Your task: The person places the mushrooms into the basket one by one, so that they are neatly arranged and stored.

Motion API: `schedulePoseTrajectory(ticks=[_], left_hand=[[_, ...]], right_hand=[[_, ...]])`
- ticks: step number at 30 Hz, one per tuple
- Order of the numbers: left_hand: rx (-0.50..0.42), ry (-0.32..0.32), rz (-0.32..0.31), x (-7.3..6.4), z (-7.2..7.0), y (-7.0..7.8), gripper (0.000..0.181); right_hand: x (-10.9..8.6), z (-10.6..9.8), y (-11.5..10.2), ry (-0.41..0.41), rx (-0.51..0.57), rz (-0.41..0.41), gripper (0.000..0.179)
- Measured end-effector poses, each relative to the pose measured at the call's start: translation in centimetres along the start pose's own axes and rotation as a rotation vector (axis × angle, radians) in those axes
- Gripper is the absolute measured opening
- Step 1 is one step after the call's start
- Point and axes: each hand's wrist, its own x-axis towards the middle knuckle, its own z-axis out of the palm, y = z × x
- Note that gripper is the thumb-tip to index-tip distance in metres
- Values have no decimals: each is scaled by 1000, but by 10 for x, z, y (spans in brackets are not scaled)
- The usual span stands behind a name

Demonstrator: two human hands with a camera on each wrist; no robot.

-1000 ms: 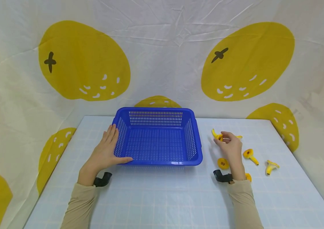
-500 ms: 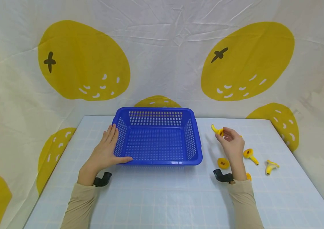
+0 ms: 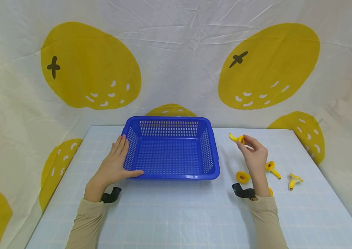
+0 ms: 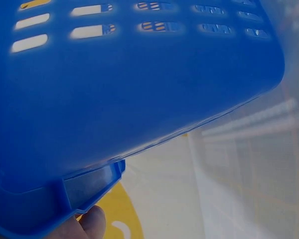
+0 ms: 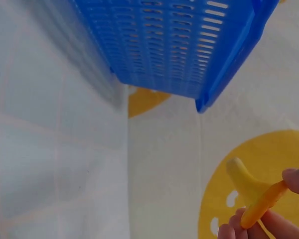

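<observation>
My right hand (image 3: 255,155) pinches a yellow mushroom (image 3: 234,138) by its cap, thumb against fingers, with the stem pointing away to the left. It is held up to the right of the blue basket (image 3: 209,174). In the right wrist view, the mushroom's stem (image 5: 243,178) shows pale at its tip, with the fingers around the cap edge. My left hand (image 3: 113,160) rests on the basket's left front corner, fingers straight along the left rim and thumb on the front rim. The left wrist view shows fingertips (image 4: 93,222) at the rim.
Several more yellow mushrooms lie at the right: one cap down front (image 3: 242,177), one stemmed (image 3: 273,169), one at the far right (image 3: 295,181), another partly behind the right wrist (image 3: 270,192). A cloth wall stands behind the table (image 3: 176,221).
The right hand has lifted the mushroom and drifted slightly back and to the right with it. The left hand and the basket stay in place.
</observation>
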Motion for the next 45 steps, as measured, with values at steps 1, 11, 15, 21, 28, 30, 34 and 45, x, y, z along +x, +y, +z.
schedulePoseTrajectory(ticks=[1,11,15,21,28,30,34,45], left_hand=[[-2,-1,-2,0,0,0,134],[-9,-8,-13,0,-1,1,135],[-13,-10,-14,0,-1,1,136],[-13,-1,-10,0,-1,1,135],[-16,-3,-10,1,-2,1,135],[-17,-6,-12,0,-2,1,135],[-21,-10,-17,0,-2,2,135],[-19,0,-10,0,-1,1,135]], right_hand=[[0,0,0,0,17,1,42],[-1,-5,-6,-57,211,20,38],[-2,-7,-10,-89,263,16,38],[-3,-9,-18,-116,383,3,37],[-5,-10,-24,-150,452,-24,36],[-5,-10,-25,-164,492,-31,36],[-6,-10,-26,-204,569,-45,38],[-8,-10,-30,-296,642,-57,45]])
